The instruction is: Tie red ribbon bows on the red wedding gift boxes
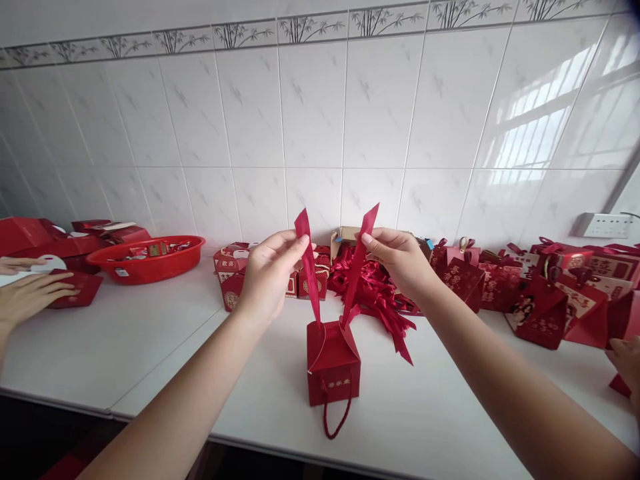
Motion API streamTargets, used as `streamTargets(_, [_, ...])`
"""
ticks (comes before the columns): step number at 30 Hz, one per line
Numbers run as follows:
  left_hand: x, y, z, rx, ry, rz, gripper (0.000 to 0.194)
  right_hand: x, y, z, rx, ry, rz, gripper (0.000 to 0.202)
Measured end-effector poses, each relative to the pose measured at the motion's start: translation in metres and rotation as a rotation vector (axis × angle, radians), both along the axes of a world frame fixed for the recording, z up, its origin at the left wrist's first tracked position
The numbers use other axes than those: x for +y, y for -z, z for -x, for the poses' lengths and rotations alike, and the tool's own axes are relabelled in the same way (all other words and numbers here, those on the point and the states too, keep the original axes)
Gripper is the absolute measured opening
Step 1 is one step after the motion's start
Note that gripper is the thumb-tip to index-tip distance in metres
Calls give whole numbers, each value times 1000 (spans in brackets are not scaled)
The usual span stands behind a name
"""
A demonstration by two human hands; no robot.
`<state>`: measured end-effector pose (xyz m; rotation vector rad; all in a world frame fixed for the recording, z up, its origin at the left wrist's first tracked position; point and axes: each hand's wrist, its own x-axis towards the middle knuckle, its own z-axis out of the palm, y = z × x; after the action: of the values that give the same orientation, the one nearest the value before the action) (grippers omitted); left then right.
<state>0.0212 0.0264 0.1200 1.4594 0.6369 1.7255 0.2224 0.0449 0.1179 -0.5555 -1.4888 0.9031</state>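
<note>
A small red gift box [334,373] stands upright on the white table, its curved top flaps folded in and a dark red cord handle [337,427] hanging down its front. Two ends of a red ribbon [311,280] rise from the top of the box in a V. My left hand [270,270] pinches the left end between thumb and fingers. The right end is pinched in the same way by my right hand [395,257]. Behind the box lies a heap of loose red ribbons [370,283], partly hidden by the right ribbon end.
A red plastic basin [150,263] with small packets stands at the left. Another person's hands [37,293] hold red card there. Finished-looking red boxes [540,307] line the right side, near another person's hand [627,367]. A cardboard box [350,233] sits by the tiled wall.
</note>
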Motion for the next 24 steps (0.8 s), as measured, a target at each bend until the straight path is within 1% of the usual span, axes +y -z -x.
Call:
streamTargets(5, [5,2,-7,-40,27,-2,20,-7,1,4,46,4,41,16])
streamTargets(9, [6,0,-11,-20,43,-20,22,-13,2,6,64,13,43,12])
streamTargets(15, [4,-1,-15,40,63,-75,15,-14,3,10,86,7,51,15])
streamTargets(17, [1,-3,-17,107,54,-81,19,-13,3,11,70,11,68,17])
streamTargets(20, [-4,-4,-18,262,40,-41,35,-14,5,12,-30,-17,64,15])
streamTargets(22, [-6,-4,-19,369,27,6,42,-17,7,13,-96,-93,42,14])
streamTargets(24, [-6,-3,-18,451,42,42,44,-19,11,13,-129,-178,25,16])
